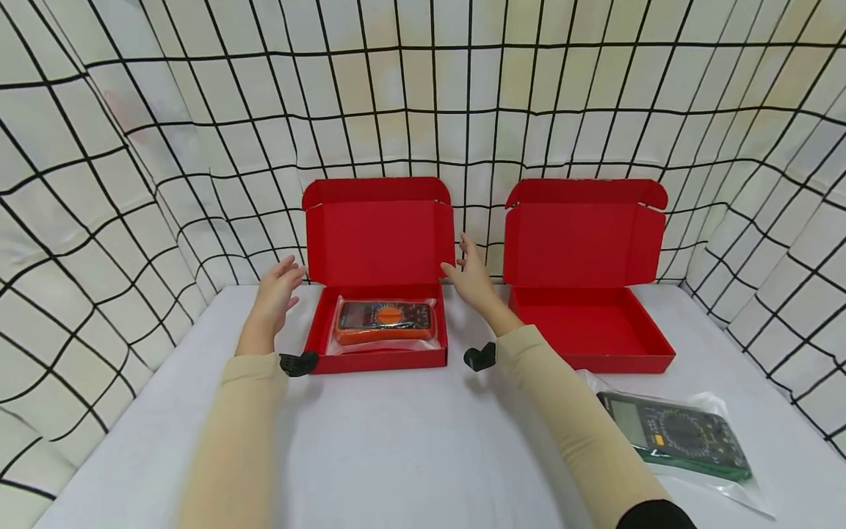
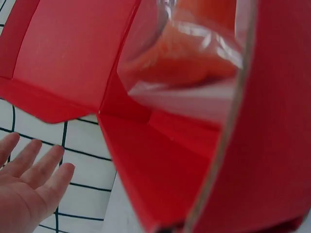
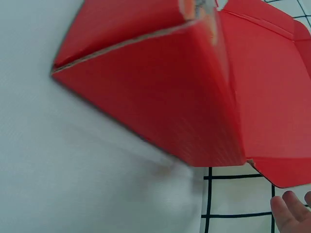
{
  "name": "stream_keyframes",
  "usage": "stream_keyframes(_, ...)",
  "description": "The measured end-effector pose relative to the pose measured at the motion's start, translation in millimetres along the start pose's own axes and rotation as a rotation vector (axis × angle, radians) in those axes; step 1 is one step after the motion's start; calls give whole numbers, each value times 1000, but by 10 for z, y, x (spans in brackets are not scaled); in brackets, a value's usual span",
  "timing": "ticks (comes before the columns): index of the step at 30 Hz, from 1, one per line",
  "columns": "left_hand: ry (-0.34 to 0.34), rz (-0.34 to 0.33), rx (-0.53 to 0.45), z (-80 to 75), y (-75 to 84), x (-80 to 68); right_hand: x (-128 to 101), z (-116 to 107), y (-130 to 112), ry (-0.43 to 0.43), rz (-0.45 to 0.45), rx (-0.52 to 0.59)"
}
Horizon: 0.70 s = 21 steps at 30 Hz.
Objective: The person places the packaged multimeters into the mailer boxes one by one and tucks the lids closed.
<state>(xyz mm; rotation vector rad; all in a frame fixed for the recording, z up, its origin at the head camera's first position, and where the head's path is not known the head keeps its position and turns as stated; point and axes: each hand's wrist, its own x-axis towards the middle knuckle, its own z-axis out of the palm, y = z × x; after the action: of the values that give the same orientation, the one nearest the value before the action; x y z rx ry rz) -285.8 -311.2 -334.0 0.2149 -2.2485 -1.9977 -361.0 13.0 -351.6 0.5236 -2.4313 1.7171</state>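
Observation:
An orange multimeter (image 1: 385, 322) in a clear plastic bag lies inside the left red box (image 1: 380, 360), whose lid (image 1: 380, 242) stands raised. My left hand (image 1: 274, 297) is beside that lid on its left, fingers extended and nothing held; the left wrist view shows the same hand (image 2: 29, 189) apart from the cardboard. On the other side my right hand (image 1: 474, 278) is spread, its thumb close to the lid's right edge. In the right wrist view only the fingertips (image 3: 291, 208) show, below the lid's side flap.
A second red box (image 1: 591, 364) with its lid up stands to the right, nothing inside. Nearer on the right, a green-edged multimeter (image 1: 687, 437) lies bagged on the white table (image 1: 396, 455), partly behind my right sleeve. Black-gridded white cloth (image 1: 410, 88) hangs around the back and sides.

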Motion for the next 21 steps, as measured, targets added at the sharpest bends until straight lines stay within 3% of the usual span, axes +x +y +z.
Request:
stream_keyframes(8, -33, 0, 20, 134, 20, 57, 5, 70, -17, -32, -6, 1)
stream_keyframes(16, -58, -5, 31, 148, -7, 34, -75, 66, -96, -78, 65, 191)
stream_keyframes(21, -73, 10, 35, 169, -14, 9, -202, 46, -266, -99, 48, 208)
